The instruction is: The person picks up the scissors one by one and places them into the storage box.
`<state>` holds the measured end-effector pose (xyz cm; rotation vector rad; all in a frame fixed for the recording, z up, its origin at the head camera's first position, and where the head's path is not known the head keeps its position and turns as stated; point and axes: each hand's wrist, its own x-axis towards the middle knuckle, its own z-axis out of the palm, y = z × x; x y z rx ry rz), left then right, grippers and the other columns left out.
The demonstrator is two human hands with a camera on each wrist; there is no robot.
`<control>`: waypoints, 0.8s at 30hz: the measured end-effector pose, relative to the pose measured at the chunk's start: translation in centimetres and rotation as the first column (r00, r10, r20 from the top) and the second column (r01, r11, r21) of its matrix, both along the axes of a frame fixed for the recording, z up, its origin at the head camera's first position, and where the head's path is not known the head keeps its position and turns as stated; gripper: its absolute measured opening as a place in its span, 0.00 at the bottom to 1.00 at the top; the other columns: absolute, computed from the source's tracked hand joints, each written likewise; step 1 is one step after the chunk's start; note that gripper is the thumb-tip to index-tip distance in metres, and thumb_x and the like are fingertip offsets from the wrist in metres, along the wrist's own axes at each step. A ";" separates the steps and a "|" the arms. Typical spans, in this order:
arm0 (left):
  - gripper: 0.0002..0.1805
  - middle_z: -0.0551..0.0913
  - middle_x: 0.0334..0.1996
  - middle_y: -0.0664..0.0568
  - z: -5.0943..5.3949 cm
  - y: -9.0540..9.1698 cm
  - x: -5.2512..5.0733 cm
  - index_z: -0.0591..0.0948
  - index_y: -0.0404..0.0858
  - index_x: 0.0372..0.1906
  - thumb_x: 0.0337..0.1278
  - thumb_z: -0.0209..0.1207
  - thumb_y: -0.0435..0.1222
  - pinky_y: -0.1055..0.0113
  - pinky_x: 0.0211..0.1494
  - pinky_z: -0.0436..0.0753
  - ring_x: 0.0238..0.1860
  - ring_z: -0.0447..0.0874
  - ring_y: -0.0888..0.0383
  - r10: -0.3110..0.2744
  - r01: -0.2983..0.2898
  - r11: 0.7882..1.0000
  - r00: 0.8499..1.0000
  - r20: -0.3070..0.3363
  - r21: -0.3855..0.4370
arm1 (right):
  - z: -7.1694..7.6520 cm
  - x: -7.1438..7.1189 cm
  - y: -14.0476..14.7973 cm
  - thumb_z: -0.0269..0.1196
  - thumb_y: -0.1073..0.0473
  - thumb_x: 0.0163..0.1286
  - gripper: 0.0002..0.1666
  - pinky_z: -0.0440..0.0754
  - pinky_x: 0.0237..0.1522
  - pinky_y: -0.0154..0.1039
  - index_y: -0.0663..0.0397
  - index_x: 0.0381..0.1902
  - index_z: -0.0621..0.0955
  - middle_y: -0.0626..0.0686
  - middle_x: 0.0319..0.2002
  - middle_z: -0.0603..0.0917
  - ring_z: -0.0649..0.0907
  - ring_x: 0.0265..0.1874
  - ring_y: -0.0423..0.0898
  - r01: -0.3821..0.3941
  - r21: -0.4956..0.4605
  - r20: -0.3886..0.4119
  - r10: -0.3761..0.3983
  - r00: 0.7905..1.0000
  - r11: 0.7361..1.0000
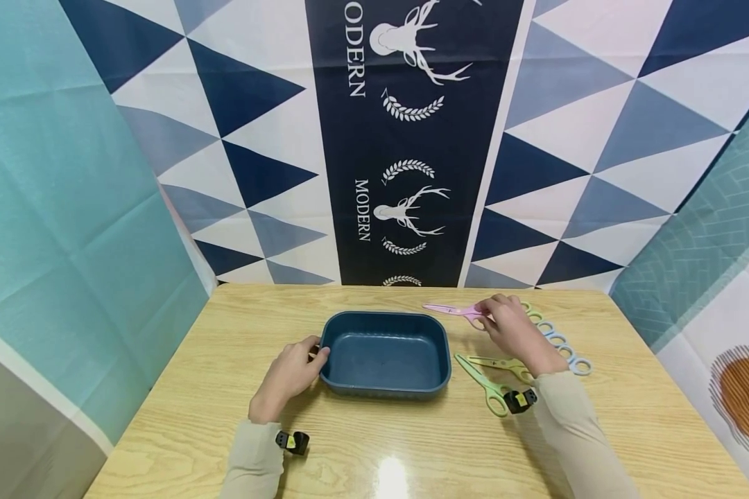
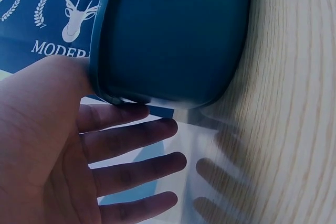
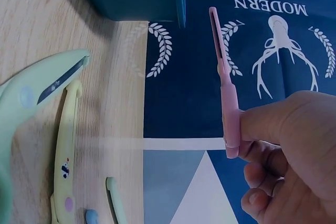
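Note:
A dark blue rectangular container (image 1: 383,388) stands on the table, its inside bare. My left hand (image 1: 291,371) holds its left end, the thumb hooked over the rim while the other fingers (image 2: 136,140) spread straight by the outer wall. To the right of the container, my right hand (image 1: 514,329) pinches pink scissors (image 1: 452,309) by the handle end. Their blades point left, raised off the table in the right wrist view. Below that hand lie yellow scissors (image 1: 489,362) and green scissors (image 1: 479,378); the yellow pair's far end is partly covered by the wrist.
A row of green and blue scissor handles (image 1: 557,339) runs along the table right of my right hand; their blades are hidden behind the hand and wrist. Behind the wooden table (image 1: 349,443) hangs a patterned cloth (image 1: 406,138). Teal cloth (image 1: 69,208) stands at the left side.

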<state>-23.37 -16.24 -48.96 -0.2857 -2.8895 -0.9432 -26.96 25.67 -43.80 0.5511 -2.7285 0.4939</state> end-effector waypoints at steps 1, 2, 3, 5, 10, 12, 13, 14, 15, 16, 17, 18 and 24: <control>0.18 0.88 0.45 0.47 0.0 0.0 0.0 0.82 0.38 0.58 0.75 0.57 0.45 0.52 0.47 0.84 0.42 0.88 0.54 0.000 0.000 1.000 1.000 0.002 -0.001 | 0.1 0.0 -0.1 0.65 0.69 0.70 0.08 0.72 0.51 0.58 0.70 0.44 0.84 0.64 0.41 0.84 0.78 0.44 0.62 -0.003 0.000 0.003 0.003 1.000 1.000; 0.18 0.88 0.45 0.47 0.0 0.0 0.0 0.82 0.38 0.58 0.75 0.57 0.45 0.52 0.47 0.84 0.42 0.88 0.53 0.001 -0.001 1.000 1.000 0.003 -0.001 | 0.2 0.1 -0.2 0.65 0.68 0.70 0.08 0.72 0.51 0.58 0.70 0.44 0.84 0.64 0.42 0.84 0.78 0.45 0.62 -0.006 -0.001 0.004 0.006 1.000 1.000; 0.18 0.88 0.45 0.47 -0.1 0.0 0.0 0.82 0.37 0.58 0.75 0.57 0.44 0.52 0.47 0.84 0.42 0.88 0.53 0.000 0.000 1.000 1.000 0.002 -0.002 | 0.2 0.1 -0.3 0.65 0.68 0.70 0.08 0.73 0.51 0.58 0.69 0.44 0.84 0.64 0.42 0.84 0.78 0.45 0.62 -0.008 -0.002 0.006 0.008 1.000 1.000; 0.18 0.88 0.46 0.46 -0.1 -0.1 0.0 0.82 0.37 0.58 0.75 0.57 0.44 0.52 0.47 0.84 0.43 0.88 0.53 -0.003 0.003 1.000 1.000 0.001 -0.007 | 0.3 0.1 -0.4 0.65 0.69 0.70 0.07 0.73 0.51 0.58 0.69 0.43 0.84 0.64 0.42 0.84 0.79 0.45 0.63 -0.012 -0.004 0.007 0.012 1.000 1.000; 0.18 0.88 0.46 0.46 -0.1 -0.1 0.0 0.82 0.37 0.58 0.75 0.57 0.45 0.52 0.47 0.84 0.43 0.88 0.52 -0.007 0.007 1.000 1.000 0.002 -0.011 | 0.4 0.0 -0.7 0.66 0.69 0.69 0.07 0.72 0.51 0.58 0.69 0.43 0.84 0.64 0.41 0.85 0.79 0.45 0.63 -0.023 -0.012 -0.005 0.023 1.000 1.000; 0.18 0.88 0.46 0.46 -0.1 -0.1 0.0 0.82 0.37 0.58 0.75 0.57 0.45 0.52 0.47 0.84 0.42 0.88 0.53 -0.010 0.010 1.000 1.000 0.002 -0.010 | 0.4 -0.1 -0.8 0.66 0.70 0.69 0.06 0.72 0.51 0.58 0.69 0.42 0.84 0.64 0.41 0.85 0.79 0.44 0.62 -0.031 -0.011 -0.014 0.031 0.999 0.999; 0.18 0.88 0.45 0.46 -0.1 -0.2 -0.1 0.82 0.37 0.58 0.75 0.57 0.44 0.53 0.46 0.84 0.41 0.87 0.53 -0.011 0.011 1.000 1.000 0.001 -0.011 | 0.4 -0.1 -0.9 0.66 0.70 0.69 0.06 0.72 0.51 0.58 0.69 0.42 0.84 0.64 0.41 0.85 0.80 0.44 0.62 -0.036 -0.012 -0.020 0.036 0.999 0.999; 0.18 0.88 0.45 0.46 -0.1 -0.2 -0.1 0.82 0.37 0.58 0.75 0.57 0.44 0.53 0.46 0.84 0.41 0.87 0.54 -0.011 0.011 1.000 1.000 0.000 -0.010 | 0.4 -0.1 -1.0 0.66 0.70 0.68 0.06 0.71 0.51 0.58 0.69 0.42 0.84 0.64 0.40 0.85 0.80 0.43 0.62 -0.041 -0.012 -0.024 0.041 0.999 0.999; 0.18 0.88 0.45 0.46 -0.1 -0.2 -0.1 0.82 0.37 0.58 0.75 0.57 0.44 0.53 0.45 0.84 0.41 0.87 0.54 -0.012 0.012 1.000 1.000 -0.001 -0.010 | 0.4 -0.2 -1.1 0.66 0.71 0.68 0.06 0.71 0.51 0.57 0.69 0.42 0.84 0.63 0.40 0.85 0.80 0.43 0.61 -0.045 -0.012 -0.028 0.044 0.999 0.999; 0.18 0.88 0.45 0.46 -0.1 -0.2 -0.1 0.82 0.37 0.58 0.75 0.57 0.44 0.54 0.45 0.84 0.41 0.87 0.54 -0.012 0.012 1.000 1.000 -0.001 -0.010 | 0.3 -0.2 -1.1 0.65 0.71 0.68 0.06 0.71 0.51 0.57 0.69 0.42 0.84 0.63 0.40 0.85 0.80 0.43 0.61 -0.050 -0.011 -0.033 0.049 0.998 0.999; 0.18 0.88 0.45 0.46 -0.1 -0.2 -0.1 0.82 0.37 0.58 0.75 0.57 0.44 0.54 0.45 0.84 0.40 0.87 0.55 -0.013 0.013 1.000 1.000 -0.003 -0.010 | 0.3 -0.2 -1.2 0.65 0.71 0.68 0.06 0.71 0.51 0.57 0.69 0.42 0.84 0.63 0.40 0.85 0.80 0.42 0.61 -0.054 -0.013 -0.037 0.054 0.998 0.998; 0.18 0.88 0.45 0.46 -0.1 -0.2 -0.1 0.82 0.37 0.58 0.75 0.57 0.44 0.54 0.45 0.84 0.40 0.87 0.54 -0.012 0.012 1.000 1.000 -0.003 -0.008 | 0.3 -0.2 -1.3 0.65 0.71 0.68 0.06 0.70 0.50 0.57 0.69 0.42 0.84 0.63 0.39 0.85 0.80 0.42 0.61 -0.058 -0.016 -0.041 0.058 0.998 0.998; 0.18 0.88 0.44 0.47 -0.1 -0.2 0.0 0.82 0.37 0.58 0.75 0.57 0.44 0.53 0.45 0.84 0.40 0.87 0.54 -0.018 0.018 1.000 1.000 -0.007 -0.005 | 0.3 -0.3 -1.9 0.65 0.71 0.68 0.05 0.71 0.49 0.56 0.68 0.41 0.84 0.63 0.40 0.84 0.78 0.43 0.61 -0.066 -0.026 -0.043 0.065 0.997 0.997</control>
